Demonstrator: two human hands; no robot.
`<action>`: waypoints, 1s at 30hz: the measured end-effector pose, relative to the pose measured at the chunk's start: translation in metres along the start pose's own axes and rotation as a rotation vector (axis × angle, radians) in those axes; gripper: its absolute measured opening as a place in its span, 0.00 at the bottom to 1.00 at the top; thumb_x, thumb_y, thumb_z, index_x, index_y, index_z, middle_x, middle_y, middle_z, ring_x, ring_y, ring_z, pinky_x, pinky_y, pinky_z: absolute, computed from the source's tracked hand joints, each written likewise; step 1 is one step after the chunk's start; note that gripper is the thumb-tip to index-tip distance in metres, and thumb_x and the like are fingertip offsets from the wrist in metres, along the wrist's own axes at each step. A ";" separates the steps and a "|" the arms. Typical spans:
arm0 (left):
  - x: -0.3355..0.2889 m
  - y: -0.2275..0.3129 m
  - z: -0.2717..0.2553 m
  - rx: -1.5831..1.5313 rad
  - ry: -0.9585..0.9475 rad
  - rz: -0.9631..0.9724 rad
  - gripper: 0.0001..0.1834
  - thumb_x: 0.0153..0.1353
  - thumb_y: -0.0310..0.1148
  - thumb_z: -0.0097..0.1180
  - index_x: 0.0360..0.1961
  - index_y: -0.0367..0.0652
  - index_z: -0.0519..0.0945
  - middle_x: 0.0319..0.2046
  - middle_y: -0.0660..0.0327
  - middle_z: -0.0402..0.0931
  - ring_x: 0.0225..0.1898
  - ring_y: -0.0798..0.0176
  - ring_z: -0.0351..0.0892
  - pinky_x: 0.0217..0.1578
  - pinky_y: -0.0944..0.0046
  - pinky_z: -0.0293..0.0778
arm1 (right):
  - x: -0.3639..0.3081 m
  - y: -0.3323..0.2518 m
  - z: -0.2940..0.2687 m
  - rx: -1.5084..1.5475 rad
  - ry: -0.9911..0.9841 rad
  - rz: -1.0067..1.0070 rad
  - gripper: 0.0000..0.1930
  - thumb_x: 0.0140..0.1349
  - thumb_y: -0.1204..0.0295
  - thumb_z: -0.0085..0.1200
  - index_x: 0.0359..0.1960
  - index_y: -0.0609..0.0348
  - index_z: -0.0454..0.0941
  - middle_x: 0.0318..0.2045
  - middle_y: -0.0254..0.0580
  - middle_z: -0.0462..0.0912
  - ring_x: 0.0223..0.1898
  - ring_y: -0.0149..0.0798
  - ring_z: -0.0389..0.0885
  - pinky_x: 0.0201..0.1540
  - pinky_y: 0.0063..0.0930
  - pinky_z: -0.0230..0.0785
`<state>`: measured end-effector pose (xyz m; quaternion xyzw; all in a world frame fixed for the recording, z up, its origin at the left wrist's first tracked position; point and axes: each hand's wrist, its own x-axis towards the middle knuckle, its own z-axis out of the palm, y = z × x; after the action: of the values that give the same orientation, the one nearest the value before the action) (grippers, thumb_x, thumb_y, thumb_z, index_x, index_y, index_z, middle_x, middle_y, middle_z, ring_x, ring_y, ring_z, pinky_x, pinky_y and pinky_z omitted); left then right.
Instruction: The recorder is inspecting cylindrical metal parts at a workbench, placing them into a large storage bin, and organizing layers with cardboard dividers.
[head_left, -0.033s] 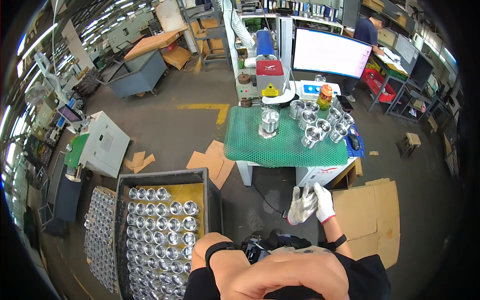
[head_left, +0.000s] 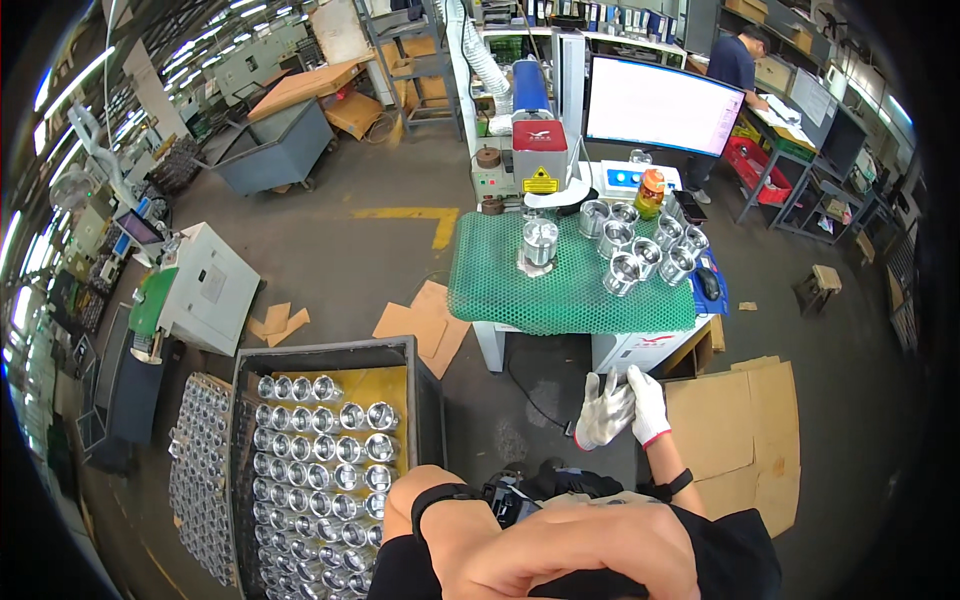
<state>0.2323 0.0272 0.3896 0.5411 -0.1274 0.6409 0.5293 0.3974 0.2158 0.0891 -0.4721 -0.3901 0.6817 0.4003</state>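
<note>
A loose white work glove (head_left: 603, 412) hangs in front of the person, low before the green mesh table (head_left: 570, 290); the right hand (head_left: 650, 403), already gloved, pinches it closed at the cuff. The left hand (head_left: 590, 550) is bare, fingers curled against the body, gripping nothing. Gloving up looks to be the step in hand, and next the bare hand must slide into the held glove. Metal cylinders (head_left: 640, 255) wait on the table, more fill the crate (head_left: 425, 380) at left.
</note>
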 end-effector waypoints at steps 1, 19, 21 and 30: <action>0.000 0.000 -0.001 0.032 0.007 0.030 0.25 0.68 0.43 0.47 0.49 0.26 0.76 0.44 0.48 0.78 0.46 0.49 0.77 0.47 0.53 0.71 | 0.000 -0.001 0.002 -0.004 -0.009 -0.003 0.12 0.68 0.62 0.54 0.37 0.59 0.79 0.33 0.36 0.81 0.34 0.32 0.77 0.39 0.30 0.71; 0.068 -0.001 -0.021 -0.107 -0.195 0.061 0.23 0.72 0.45 0.41 0.50 0.31 0.71 0.42 0.51 0.74 0.46 0.55 0.72 0.51 0.56 0.66 | 0.013 -0.009 0.017 -0.176 -0.052 -0.067 0.16 0.68 0.62 0.53 0.35 0.64 0.82 0.32 0.39 0.82 0.34 0.31 0.76 0.42 0.28 0.69; 0.075 0.001 -0.023 -0.189 -0.260 -0.130 0.25 0.72 0.46 0.41 0.52 0.31 0.70 0.44 0.52 0.73 0.49 0.57 0.71 0.52 0.58 0.64 | 0.011 -0.015 0.019 -0.183 -0.042 -0.098 0.17 0.67 0.61 0.53 0.35 0.66 0.82 0.32 0.40 0.82 0.34 0.31 0.76 0.42 0.28 0.69; 0.089 -0.048 0.009 -0.596 -0.309 -0.152 0.25 0.73 0.42 0.35 0.55 0.27 0.69 0.49 0.49 0.72 0.53 0.55 0.72 0.55 0.59 0.64 | 0.002 -0.016 0.012 -0.389 -0.039 -0.150 0.15 0.69 0.64 0.52 0.37 0.66 0.82 0.33 0.40 0.84 0.35 0.30 0.78 0.42 0.27 0.69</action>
<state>0.2891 0.0883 0.4471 0.4614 -0.3472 0.4447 0.6847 0.3883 0.2222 0.1064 -0.4969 -0.5559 0.5708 0.3439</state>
